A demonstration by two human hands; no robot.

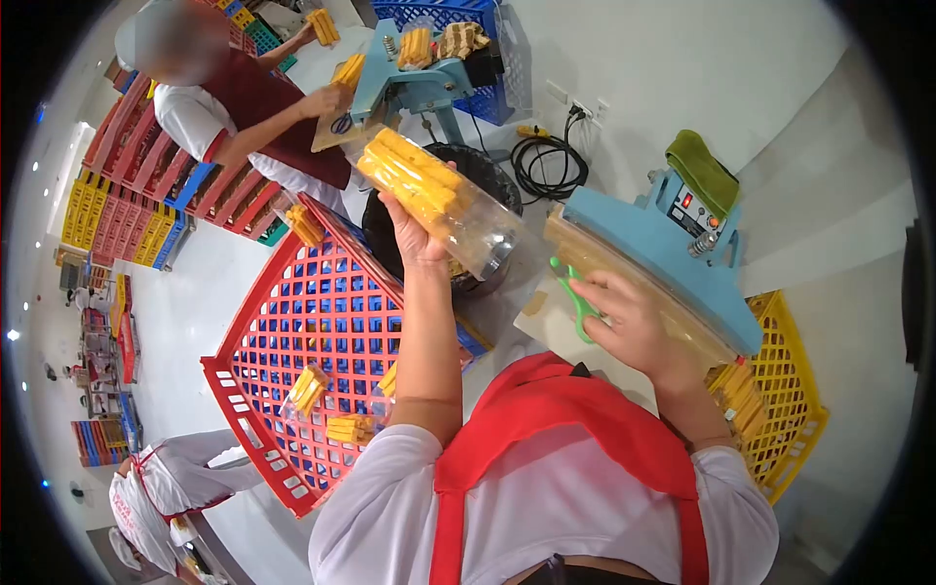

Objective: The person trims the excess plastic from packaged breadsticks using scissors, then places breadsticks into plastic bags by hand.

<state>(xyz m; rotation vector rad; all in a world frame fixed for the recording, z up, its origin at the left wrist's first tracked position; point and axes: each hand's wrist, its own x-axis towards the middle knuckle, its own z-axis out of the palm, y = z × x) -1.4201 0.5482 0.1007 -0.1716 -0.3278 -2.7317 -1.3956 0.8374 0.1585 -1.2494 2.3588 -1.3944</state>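
My left hand [419, 236] grips a clear plastic bag [414, 185] of yellow stick-shaped snacks from below. The bag tilts, its sticks bunched at the upper left and its clear end hanging to the lower right. In my right hand [626, 324] is a pair of green-handled scissors [582, 310]; their blades are hard to make out. Just beyond that hand stands a light-blue bag sealer [639, 255] with a long bar, knobs and a green cloth [702, 174] on top. A pale board [546, 317] lies under the scissors.
To the left, a red crate [234, 385] holds several filled bags. More yellow snacks sit in a yellow crate [795, 390] at right. Behind my left hand is a black-lined bin [502, 195]. A co-worker [249, 107] handles snacks at another sealer [419, 93]. A black cable [551, 166] hangs by the wall.
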